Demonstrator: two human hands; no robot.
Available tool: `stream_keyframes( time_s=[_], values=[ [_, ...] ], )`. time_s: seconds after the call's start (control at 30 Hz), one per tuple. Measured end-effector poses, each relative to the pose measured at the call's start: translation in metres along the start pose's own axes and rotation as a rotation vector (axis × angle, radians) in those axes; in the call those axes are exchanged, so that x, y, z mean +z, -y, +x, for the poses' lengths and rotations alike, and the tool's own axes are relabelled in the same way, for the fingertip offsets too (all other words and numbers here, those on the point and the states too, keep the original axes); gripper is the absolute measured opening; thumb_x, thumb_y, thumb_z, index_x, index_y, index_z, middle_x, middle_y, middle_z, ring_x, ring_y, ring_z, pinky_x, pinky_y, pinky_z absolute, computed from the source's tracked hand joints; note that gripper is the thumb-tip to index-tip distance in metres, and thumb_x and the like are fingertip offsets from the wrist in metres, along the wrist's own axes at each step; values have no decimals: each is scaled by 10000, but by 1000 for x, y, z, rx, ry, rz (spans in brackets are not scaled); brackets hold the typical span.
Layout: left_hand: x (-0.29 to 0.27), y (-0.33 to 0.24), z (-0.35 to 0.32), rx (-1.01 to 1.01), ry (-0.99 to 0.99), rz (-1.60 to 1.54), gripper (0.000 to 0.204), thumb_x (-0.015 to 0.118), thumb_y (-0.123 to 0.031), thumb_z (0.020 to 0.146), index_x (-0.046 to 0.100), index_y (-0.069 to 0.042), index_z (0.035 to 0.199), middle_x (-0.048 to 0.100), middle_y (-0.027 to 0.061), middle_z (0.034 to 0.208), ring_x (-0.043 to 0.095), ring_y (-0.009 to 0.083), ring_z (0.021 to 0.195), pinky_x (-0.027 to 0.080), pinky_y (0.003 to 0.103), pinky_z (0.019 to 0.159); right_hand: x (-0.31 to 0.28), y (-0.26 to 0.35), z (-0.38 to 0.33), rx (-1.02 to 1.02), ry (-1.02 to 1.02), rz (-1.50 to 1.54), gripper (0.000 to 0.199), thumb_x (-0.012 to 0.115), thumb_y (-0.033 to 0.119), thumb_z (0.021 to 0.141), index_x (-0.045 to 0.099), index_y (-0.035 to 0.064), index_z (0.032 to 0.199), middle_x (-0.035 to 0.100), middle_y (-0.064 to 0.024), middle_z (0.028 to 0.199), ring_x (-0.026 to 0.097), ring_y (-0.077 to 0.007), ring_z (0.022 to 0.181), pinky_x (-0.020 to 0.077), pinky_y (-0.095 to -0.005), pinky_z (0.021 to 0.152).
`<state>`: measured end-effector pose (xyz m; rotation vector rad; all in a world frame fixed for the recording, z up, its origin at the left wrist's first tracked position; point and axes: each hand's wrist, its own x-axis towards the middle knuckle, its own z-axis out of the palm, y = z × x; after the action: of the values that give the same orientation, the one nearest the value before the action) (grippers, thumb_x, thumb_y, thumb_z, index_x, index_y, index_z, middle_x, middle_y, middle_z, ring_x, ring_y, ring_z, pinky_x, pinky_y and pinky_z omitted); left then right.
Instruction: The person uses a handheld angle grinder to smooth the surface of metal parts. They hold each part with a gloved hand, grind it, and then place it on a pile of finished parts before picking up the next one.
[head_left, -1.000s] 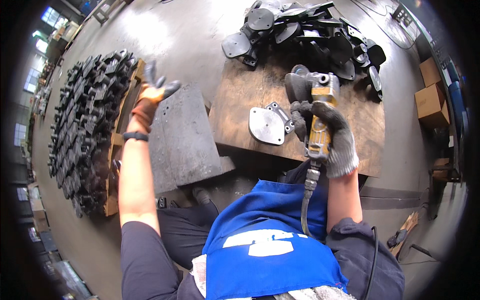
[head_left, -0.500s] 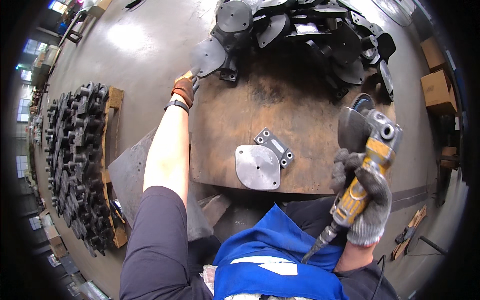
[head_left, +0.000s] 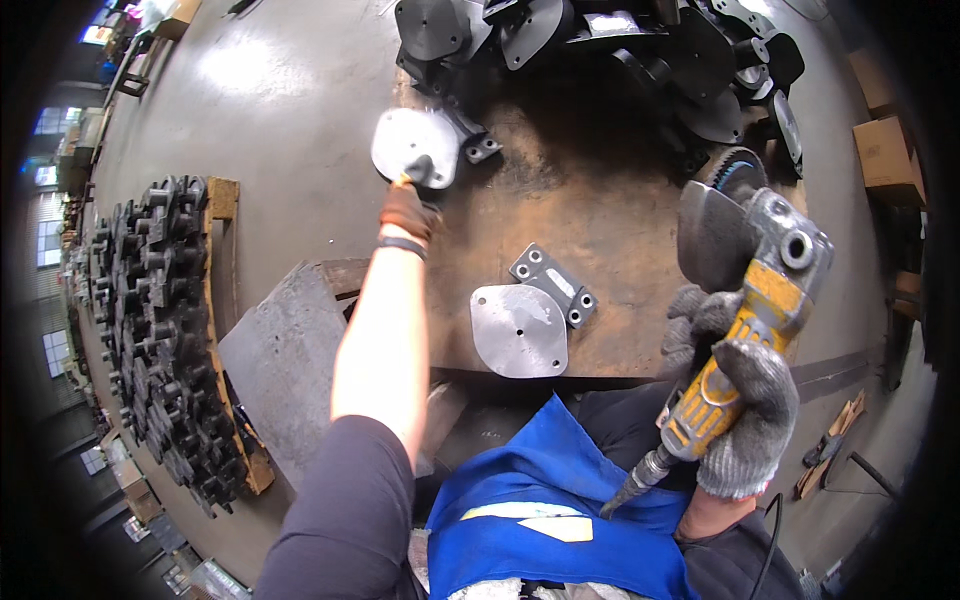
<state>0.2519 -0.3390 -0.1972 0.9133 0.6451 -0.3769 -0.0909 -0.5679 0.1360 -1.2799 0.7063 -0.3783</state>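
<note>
My left hand (head_left: 408, 208), in an orange-brown glove, reaches to the far left edge of the worktable. Its fingers are closed on the near rim of a metal bracket with a rounded plate (head_left: 398, 142), and the plate shines brightly. In my right hand (head_left: 748, 420), which wears a grey knit glove, is a yellow angle grinder (head_left: 768, 300). Its guard and dark disc point away from me, above the table's right side. A second bracket (head_left: 520, 335) lies near the front edge, with its rounded plate up and its drilled block behind.
Dark brackets (head_left: 700, 75) are heaped at the back of the brown worktable (head_left: 600, 225). On the left, a wooden pallet (head_left: 222, 215) carries several stacked dark parts. A grey metal sheet (head_left: 285, 350) sits beside the table. Cardboard boxes (head_left: 888, 160) stand at the right.
My left hand and the bracket it grips have come nearer, away from the heap, and the plate now catches more light. The grinder has shifted slightly right. The view has turned a little.
</note>
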Motion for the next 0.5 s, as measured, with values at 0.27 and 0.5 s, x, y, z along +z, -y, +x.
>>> stream_keyframes(
  time_s=[0.27,0.5],
  values=[
    [9,-11,-92,52,-70,358,453,817,-339,766,685,-24,1063,714,126,994,699,263,826,591,400,716,6,-2,5,265,134,374,367,622,137,879,594,-127,1132,662,-213,1065,693,-287,921,573,-373,848],
    [60,-116,-218,376,-88,1185,491,834,-339,727,690,27,1021,715,118,855,687,227,698,559,370,629,13,-1,-7,321,360,548,310,611,159,918,631,-82,1111,681,-175,1011,696,-256,882,573,-355,824]
  ],
)
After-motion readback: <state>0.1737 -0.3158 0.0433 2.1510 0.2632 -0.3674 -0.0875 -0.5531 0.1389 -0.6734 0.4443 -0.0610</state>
